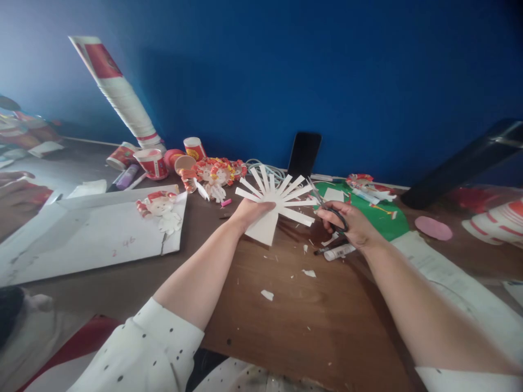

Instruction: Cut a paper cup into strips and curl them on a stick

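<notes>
A white paper piece (pixel 265 226), cut into a fan of narrow strips along its top, is held above the brown table. My left hand (pixel 254 211) is closed on it near the middle, the thumb lying across its face. In my right hand (pixel 345 219) is a pair of scissors (pixel 337 218) with dark handles, fingers through the loops. The blades point up and left, close to the right-hand strips; whether they touch paper I cannot tell. Below the right hand lies a white tube (pixel 340 251). White paper scraps (pixel 267 295) are scattered on the table (pixel 261 332).
Stacked paper cups (pixel 126 103) lean against the blue wall. Paper cups (pixel 153 163) and red-white paper figures (pixel 218 174) sit behind the left hand. A phone (pixel 304 154) leans upright. Green paper (pixel 392 218) lies right; a white board (pixel 102 234) and another person's hand (pixel 18 201) are left.
</notes>
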Tool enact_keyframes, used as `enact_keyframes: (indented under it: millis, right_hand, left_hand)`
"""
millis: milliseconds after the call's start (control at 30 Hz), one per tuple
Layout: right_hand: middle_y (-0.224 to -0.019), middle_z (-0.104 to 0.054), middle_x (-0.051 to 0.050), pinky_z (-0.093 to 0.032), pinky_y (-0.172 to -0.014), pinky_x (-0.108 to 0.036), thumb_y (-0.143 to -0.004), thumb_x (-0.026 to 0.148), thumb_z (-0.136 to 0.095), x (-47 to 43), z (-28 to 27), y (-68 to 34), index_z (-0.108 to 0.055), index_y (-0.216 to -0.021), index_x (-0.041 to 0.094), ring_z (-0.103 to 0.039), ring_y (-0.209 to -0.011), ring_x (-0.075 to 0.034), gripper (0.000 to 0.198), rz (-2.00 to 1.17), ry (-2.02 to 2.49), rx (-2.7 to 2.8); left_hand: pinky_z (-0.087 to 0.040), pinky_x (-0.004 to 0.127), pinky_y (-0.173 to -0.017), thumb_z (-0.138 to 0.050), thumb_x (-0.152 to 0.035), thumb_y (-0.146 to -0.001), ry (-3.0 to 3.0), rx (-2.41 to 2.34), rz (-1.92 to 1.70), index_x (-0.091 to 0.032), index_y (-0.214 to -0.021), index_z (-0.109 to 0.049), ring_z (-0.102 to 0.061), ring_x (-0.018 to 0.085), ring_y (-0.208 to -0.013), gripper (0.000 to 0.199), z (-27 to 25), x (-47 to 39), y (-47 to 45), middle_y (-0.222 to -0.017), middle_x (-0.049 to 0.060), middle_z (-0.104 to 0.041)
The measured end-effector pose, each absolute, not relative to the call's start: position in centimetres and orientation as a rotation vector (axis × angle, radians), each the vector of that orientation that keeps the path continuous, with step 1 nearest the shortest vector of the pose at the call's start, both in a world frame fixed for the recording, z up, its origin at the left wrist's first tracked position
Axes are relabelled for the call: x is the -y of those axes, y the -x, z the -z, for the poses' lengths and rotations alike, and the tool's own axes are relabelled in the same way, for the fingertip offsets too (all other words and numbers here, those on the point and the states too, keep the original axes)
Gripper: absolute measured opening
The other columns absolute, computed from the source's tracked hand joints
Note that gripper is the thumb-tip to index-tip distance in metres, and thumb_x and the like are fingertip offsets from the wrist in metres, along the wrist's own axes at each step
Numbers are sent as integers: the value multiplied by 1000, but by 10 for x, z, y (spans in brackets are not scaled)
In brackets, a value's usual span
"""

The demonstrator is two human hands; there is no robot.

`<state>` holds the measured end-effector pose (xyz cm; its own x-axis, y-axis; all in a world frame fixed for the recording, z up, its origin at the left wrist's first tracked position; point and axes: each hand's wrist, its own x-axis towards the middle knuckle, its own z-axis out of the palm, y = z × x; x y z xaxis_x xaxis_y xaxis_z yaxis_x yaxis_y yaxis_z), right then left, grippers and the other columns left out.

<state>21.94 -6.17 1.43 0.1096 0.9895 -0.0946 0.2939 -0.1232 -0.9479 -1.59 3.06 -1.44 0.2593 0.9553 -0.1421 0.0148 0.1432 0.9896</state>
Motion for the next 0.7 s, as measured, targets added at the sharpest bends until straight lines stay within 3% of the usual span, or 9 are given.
enact_keyframes:
  millis: [700]
  right_hand:
    - [-49, -51, 4, -34, -45, -24, -69, 50, -70, 62, -13, -221, -63, -79, 21, -43, -46, -9, 32, -972, 1593, 1373]
  left_hand:
    - [-50, 47, -90, -76, -23, -62, -1258, -1109, -875, -20, -95, -69, -65, 29, -94, 34, 12, -31, 17, -100, 9, -70]
